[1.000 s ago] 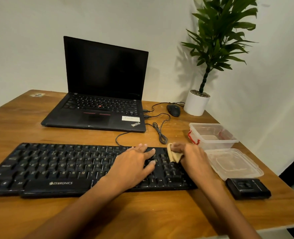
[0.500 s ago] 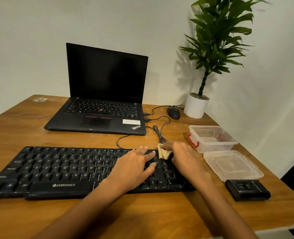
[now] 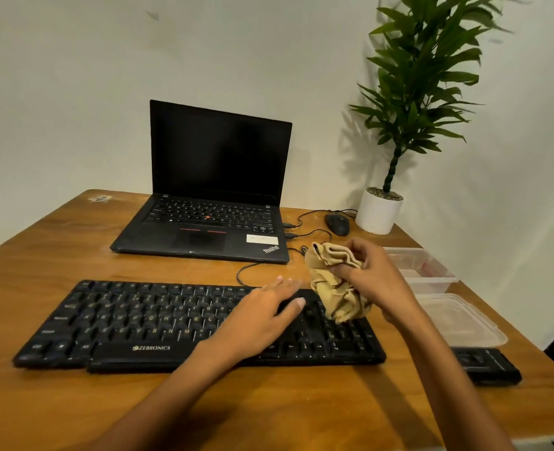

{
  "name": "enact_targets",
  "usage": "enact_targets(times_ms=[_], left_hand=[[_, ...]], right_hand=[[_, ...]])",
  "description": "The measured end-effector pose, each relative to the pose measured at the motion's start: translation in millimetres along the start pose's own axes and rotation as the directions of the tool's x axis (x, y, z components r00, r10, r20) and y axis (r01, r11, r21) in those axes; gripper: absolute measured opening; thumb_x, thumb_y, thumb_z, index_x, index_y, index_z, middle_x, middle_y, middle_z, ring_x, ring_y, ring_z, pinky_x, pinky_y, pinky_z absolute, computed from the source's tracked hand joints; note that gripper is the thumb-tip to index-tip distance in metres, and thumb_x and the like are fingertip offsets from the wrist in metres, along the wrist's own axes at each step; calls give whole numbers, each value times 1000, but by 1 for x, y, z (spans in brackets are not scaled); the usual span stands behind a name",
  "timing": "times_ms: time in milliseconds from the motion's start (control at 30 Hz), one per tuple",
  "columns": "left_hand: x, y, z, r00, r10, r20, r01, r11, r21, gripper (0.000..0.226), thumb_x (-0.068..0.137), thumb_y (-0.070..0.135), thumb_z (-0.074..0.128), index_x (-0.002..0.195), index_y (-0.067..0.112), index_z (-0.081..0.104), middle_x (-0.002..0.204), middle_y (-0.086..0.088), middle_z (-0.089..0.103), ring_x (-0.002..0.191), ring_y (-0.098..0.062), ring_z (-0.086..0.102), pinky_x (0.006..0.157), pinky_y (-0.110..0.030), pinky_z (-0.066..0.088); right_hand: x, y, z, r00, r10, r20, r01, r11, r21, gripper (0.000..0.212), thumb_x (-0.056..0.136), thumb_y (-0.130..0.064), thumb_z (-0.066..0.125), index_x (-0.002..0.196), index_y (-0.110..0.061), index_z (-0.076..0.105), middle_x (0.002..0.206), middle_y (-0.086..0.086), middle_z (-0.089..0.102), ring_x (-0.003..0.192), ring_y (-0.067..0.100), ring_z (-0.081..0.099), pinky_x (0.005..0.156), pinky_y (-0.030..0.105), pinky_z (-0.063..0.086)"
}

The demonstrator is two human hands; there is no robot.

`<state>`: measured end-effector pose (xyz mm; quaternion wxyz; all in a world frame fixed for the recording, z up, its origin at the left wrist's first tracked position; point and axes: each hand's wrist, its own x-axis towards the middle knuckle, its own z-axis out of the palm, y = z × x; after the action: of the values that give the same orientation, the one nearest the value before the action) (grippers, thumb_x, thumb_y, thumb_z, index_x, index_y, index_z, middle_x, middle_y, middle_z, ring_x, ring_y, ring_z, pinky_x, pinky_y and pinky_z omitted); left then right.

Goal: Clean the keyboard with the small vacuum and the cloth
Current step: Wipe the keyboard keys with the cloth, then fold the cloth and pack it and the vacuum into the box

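Observation:
A black Zebronics keyboard [image 3: 132,323] lies across the near part of the wooden table [image 3: 269,408]. My left hand [image 3: 262,317] rests flat on its right-hand keys, fingers spread, holding nothing. My right hand [image 3: 376,281] is lifted above the keyboard's right end, pinching a crumpled tan cloth [image 3: 337,284] that hangs down to the number keys. A small black flat device [image 3: 487,366] lies on the table right of the keyboard; whether it is the vacuum I cannot tell.
An open black laptop [image 3: 210,196] stands behind the keyboard, with cables and a black mouse [image 3: 337,223] to its right. A potted plant [image 3: 379,209] fills the back right corner. A clear plastic container [image 3: 422,268] and its lid [image 3: 461,320] sit at the right edge.
My right hand has lifted off the keys with the cloth, which now hangs loose and bunched instead of folded flat. My left hand stays on the keyboard. The camera has tilted up.

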<state>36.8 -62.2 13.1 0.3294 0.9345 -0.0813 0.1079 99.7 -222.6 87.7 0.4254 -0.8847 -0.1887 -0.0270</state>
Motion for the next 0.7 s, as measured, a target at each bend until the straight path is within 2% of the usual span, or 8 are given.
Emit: enact_targets(times_ms=[133, 200, 300, 400, 500, 567, 633, 700], left_hand=[[-15, 2, -21, 993, -60, -98, 21, 933, -360, 42, 92, 44, 45, 132, 32, 48, 127, 9, 58, 112, -2, 51, 97, -22, 39], [-26, 3, -31, 992, -92, -90, 36, 870, -492, 37, 90, 46, 46, 126, 38, 53, 112, 11, 64, 99, -5, 57, 90, -25, 44], [-40, 5, -42, 980, -135, -143, 24, 803, -595, 35, 93, 27, 48, 128, 29, 52, 118, 19, 60, 107, 8, 54, 93, -16, 43], [-52, 6, -48, 972, -168, -165, 20, 759, -651, 35, 93, 23, 47, 127, 29, 50, 113, 23, 59, 101, 14, 55, 80, -5, 44], [-62, 1, -54, 972, -216, -95, 74, 661, -747, 26, 94, 30, 44, 115, 30, 60, 102, 7, 70, 94, -3, 64, 76, -16, 50], [-67, -4, -58, 968, -233, -91, 83, 644, -761, 30, 93, 38, 44, 113, 24, 63, 101, -1, 70, 94, -15, 65, 81, -27, 51], [-71, -10, -61, 961, -259, -95, 92, 625, -775, 32, 91, 40, 48, 112, 20, 63, 101, -6, 70, 94, -19, 66, 83, -32, 51], [-73, -15, -64, 953, -287, -95, 105, 610, -786, 28, 88, 34, 57, 112, 19, 63, 101, -5, 71, 94, -19, 67, 84, -34, 53]], right_hand=[[-3, -9, 21, 997, 46, -57, -33, 975, 222, 19, 74, -12, 69, 82, -18, 53, 80, 0, 63, 66, 12, 56, 63, 29, 46], [-6, -16, 32, 997, 29, -75, -9, 966, 257, 15, 76, -12, 67, 81, -15, 54, 74, -3, 61, 62, 8, 54, 55, 22, 42], [-12, -25, 51, 994, -23, -109, 42, 983, 180, 19, 75, -16, 67, 72, -19, 49, 69, -5, 58, 62, 11, 54, 54, 22, 40], [-18, -36, 72, 988, -89, -125, 93, 995, 33, 20, 74, -23, 68, 72, -23, 48, 65, -7, 58, 54, 6, 52, 52, 20, 37], [-24, -48, 89, 991, -125, -42, 128, 990, 66, 17, 75, -31, 70, 76, -19, 58, 67, -7, 60, 57, 5, 52, 51, 19, 39], [-28, -54, 97, 989, -137, 50, 126, 975, 186, 20, 77, -35, 68, 77, -15, 66, 66, -3, 65, 61, 9, 58, 57, 28, 47], [-31, -57, 103, 983, -146, 108, 112, 955, 274, 19, 82, -31, 65, 79, -13, 71, 71, 3, 71, 68, 16, 65, 63, 36, 52], [-32, -56, 106, 982, -130, 137, 75, 935, 347, 16, 85, -25, 63, 83, -12, 71, 76, 5, 72, 72, 19, 68, 61, 35, 53]])
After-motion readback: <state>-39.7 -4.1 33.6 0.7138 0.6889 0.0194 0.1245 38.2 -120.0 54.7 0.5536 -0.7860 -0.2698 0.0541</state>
